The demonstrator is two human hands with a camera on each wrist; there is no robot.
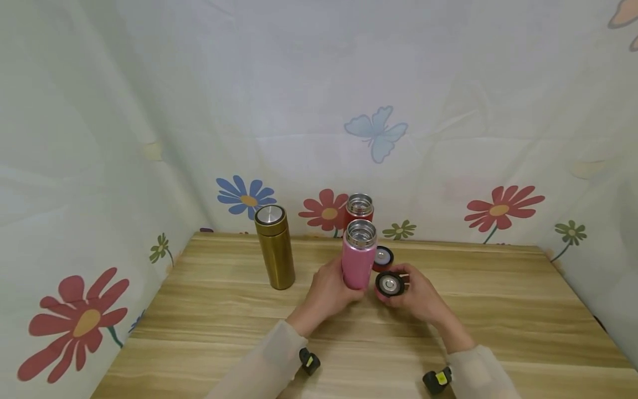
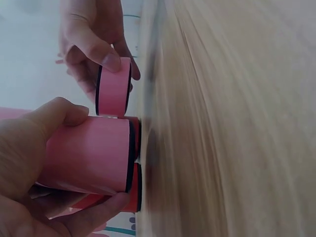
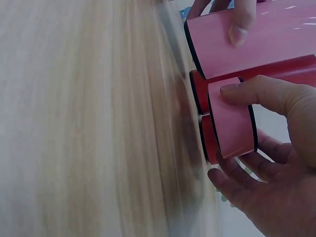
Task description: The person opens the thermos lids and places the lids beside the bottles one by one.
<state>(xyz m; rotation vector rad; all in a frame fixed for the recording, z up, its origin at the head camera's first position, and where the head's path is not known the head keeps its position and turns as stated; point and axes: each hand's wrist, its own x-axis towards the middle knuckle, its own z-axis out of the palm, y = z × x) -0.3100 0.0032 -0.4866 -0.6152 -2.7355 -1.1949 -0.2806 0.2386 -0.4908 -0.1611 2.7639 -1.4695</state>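
Observation:
In the head view a pink thermos bottle [image 1: 358,265] stands with its mouth uncovered. My left hand [image 1: 330,289] grips it low on the body; the thumb shows on the pink side in the left wrist view, and the base appears slightly off the table. My right hand [image 1: 417,292] pinches a pink lid [image 3: 232,116] between thumb and fingers, just above the table to the right of the bottle, its silvery underside facing up. Behind the pink bottle stands an uncovered red thermos bottle [image 1: 360,206], partly hidden. A red lid [image 1: 382,258] lies on the table beyond the pink lid, underside up.
To the left a gold thermos bottle [image 1: 276,249] stands upright with its lid on. The wood-patterned table [image 1: 498,299] ends at a back curtain [image 1: 279,100] printed with flowers and a butterfly. Similar cloth hangs at both sides.

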